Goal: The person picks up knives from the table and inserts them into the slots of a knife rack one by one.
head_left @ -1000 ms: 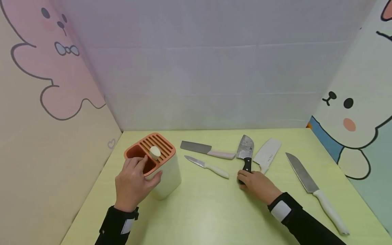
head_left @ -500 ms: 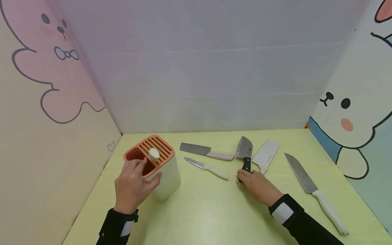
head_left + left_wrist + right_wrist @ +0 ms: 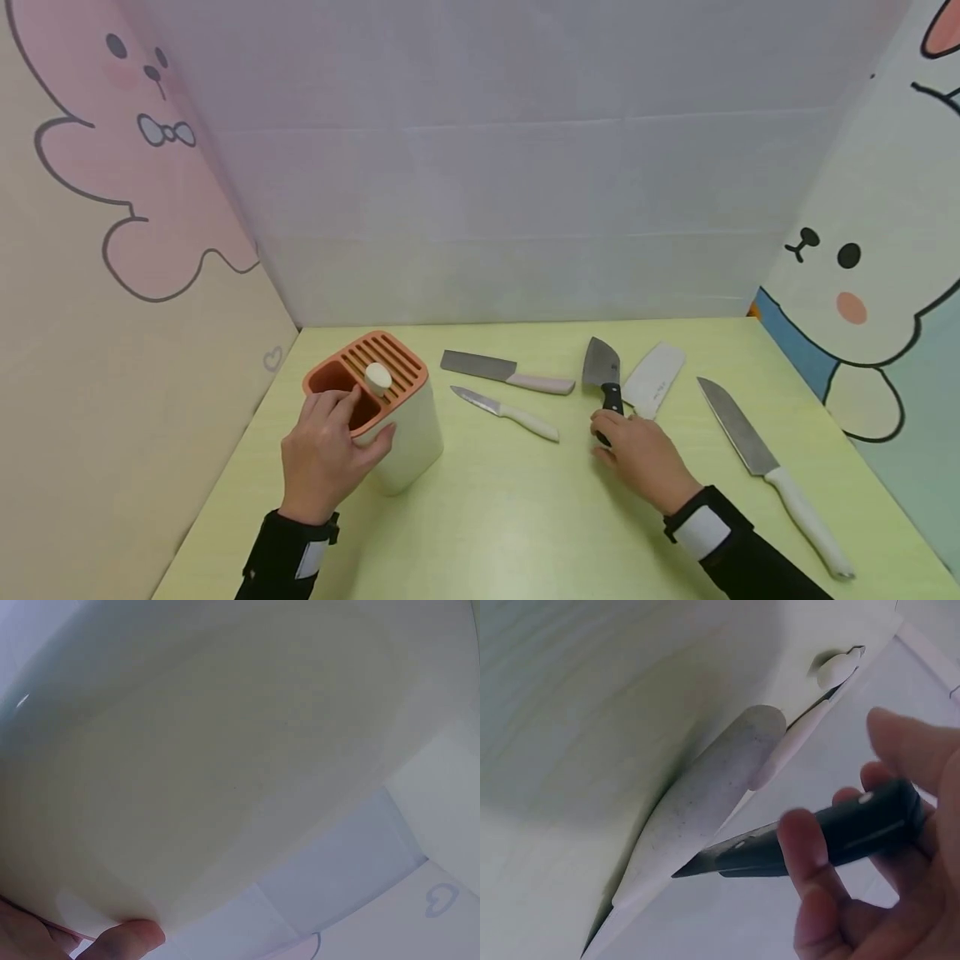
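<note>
My left hand (image 3: 326, 454) grips the near rim of a knife block (image 3: 408, 437) with a white body and orange slotted top, its fingers in the open compartment and thumb outside. In the left wrist view, the block's pale wall (image 3: 225, 765) fills most of the frame, a fingertip (image 3: 142, 931) at its lower edge. My right hand (image 3: 637, 454) holds a black-handled cleaver (image 3: 602, 364) by its handle (image 3: 847, 832), fingers curled round it. A white handle sticks up from a slot (image 3: 378, 377). Right of the cleaver lies a white cleaver (image 3: 655, 375), its handle partly hidden by my hand.
A pink-handled cleaver (image 3: 543, 382) and a small white-handled paring knife (image 3: 528, 421) lie between the block and my right hand. A large white-handled chef's knife (image 3: 806, 517) lies at the right. Walls with cartoon drawings (image 3: 851, 308) enclose the yellow table (image 3: 480, 525).
My right hand has shifted slightly right with the black-handled cleaver, whose blade now tilts differently and looks darker. My left hand stays on the knife block.
</note>
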`<state>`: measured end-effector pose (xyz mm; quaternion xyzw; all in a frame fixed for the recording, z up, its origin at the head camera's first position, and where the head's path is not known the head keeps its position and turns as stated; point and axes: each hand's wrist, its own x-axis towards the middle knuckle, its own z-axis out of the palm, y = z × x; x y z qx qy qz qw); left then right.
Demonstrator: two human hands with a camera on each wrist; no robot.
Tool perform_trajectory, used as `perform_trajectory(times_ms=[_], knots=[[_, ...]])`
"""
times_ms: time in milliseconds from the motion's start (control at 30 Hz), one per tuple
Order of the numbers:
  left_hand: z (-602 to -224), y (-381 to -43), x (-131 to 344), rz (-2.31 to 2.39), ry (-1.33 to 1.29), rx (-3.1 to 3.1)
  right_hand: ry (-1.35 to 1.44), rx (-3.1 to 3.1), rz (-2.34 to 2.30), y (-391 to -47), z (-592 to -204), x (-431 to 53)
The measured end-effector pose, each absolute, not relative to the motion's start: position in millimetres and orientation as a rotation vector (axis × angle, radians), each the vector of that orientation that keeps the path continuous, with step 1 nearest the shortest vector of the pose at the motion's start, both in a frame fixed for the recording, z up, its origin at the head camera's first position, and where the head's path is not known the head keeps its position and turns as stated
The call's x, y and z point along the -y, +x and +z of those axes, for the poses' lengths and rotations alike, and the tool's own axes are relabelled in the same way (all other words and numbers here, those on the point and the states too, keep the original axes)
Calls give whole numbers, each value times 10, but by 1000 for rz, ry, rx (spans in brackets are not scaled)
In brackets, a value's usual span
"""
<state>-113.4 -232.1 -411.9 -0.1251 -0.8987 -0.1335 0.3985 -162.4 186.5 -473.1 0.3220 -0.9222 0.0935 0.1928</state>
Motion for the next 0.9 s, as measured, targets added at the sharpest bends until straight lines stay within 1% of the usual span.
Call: perform_trajectory(times_ms=[467, 900], knots=[[-4129, -1147, 2323, -343, -314, 2274, 810, 2369, 385, -1645, -4784, -1965], [-4121, -1146, 2314, -339, -314, 2277, 702, 2382, 722, -1653, -4841, -2020]])
